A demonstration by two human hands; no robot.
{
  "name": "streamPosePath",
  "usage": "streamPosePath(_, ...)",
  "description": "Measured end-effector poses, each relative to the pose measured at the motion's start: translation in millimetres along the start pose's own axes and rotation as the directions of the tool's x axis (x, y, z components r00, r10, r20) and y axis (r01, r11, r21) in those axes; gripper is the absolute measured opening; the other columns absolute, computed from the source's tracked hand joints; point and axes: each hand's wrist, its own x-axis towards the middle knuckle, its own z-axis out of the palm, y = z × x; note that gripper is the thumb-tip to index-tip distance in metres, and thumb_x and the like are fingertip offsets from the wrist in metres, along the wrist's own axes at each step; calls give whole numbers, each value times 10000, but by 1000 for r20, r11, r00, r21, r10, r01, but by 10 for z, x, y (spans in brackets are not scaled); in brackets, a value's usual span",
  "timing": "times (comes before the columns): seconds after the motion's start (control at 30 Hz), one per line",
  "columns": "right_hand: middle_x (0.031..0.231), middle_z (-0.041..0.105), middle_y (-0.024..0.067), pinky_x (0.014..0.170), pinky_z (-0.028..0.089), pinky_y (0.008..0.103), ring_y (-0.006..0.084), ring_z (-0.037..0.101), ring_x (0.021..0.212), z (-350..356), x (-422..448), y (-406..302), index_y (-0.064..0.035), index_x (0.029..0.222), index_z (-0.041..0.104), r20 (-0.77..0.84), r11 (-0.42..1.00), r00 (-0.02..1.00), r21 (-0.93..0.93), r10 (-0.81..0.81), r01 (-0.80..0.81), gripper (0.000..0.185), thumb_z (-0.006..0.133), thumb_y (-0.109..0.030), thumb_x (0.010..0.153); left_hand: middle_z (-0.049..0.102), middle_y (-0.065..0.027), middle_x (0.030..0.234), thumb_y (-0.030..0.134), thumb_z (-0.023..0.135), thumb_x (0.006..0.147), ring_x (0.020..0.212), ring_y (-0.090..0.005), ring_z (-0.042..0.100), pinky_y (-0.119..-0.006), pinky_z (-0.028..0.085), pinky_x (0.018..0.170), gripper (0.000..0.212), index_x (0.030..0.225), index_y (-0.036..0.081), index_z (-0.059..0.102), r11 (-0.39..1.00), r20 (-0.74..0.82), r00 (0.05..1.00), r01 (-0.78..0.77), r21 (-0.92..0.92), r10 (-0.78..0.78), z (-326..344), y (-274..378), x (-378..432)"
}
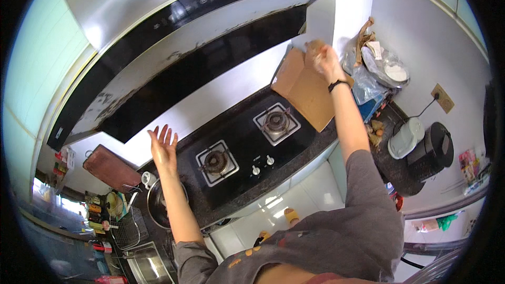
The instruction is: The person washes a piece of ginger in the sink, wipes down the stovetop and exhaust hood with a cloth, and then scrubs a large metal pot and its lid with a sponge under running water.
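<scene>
My left hand (163, 148) is raised with spread fingers and nothing in it, beyond the left burner (216, 161) of a black gas hob. My right hand (326, 61) is up at the right end of the range hood (205, 55). A blurred brownish thing (315, 47) shows at its fingers; whether the hand grips it is unclear. Just below that hand, a folded cardboard sheet (311, 90) stands on the counter beside the right burner (277, 122). A black band is on my right wrist.
A frying pan (158, 205) lies left of the hob, near a reddish-brown cutting board (112, 167), a wire rack (128, 227) and a steel sink (148, 264). On the right are plastic bags (369, 81), a pale kettle-like appliance (406, 138) and a black appliance (432, 152).
</scene>
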Motion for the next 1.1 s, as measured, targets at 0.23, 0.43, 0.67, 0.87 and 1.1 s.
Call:
streamPosePath(0.23,615,477,65,599,388,400,230,438,605,-201,912,558,-102,648,467,579,843,813,408,59,-351,326,396,-350,848,490,-87,987,470,563,787,842,-156,447,-358,420,780,569,1092,6,437,998,-176,983,-50,-37,42,88,-6,254)
streamPosePath(0.43,631,554,-9,436,448,263,132,525,501,35,994,1075,-142,737,530,484,802,869,556,-101,-216,252,389,-298,876,512,20,700,449,629,736,648,-93,480,-308,418,689,358,755,116,500,996,-284,956,47,-71,-66,-200,153,423)
streamPosePath(0.67,1070,578,84,777,498,365,247,574,926,750,-194,2262,-21,1064,537,434,865,856,273,280,-422,340,429,-284,878,432,2,801,391,717,689,783,-142,429,-354,395,690,400,865,94,514,992,-455,889,93,90,-42,-217,222,358)
streamPosePath(0.87,1009,571,72,765,476,335,210,553,903,1073,-916,3860,-58,1066,524,819,941,465,-315,335,-123,297,475,-271,865,490,-10,773,337,717,704,752,-151,462,-343,417,683,340,823,92,514,994,-408,913,52,101,-6,-439,369,323)
streamPosePath(1.1,1076,533,107,811,459,270,200,537,949,1590,-1876,4629,-12,1145,460,707,606,255,-299,659,-738,296,429,-159,890,519,-15,758,316,688,738,736,-123,504,-272,431,619,315,845,78,510,981,-463,882,0,196,92,-779,509,269)
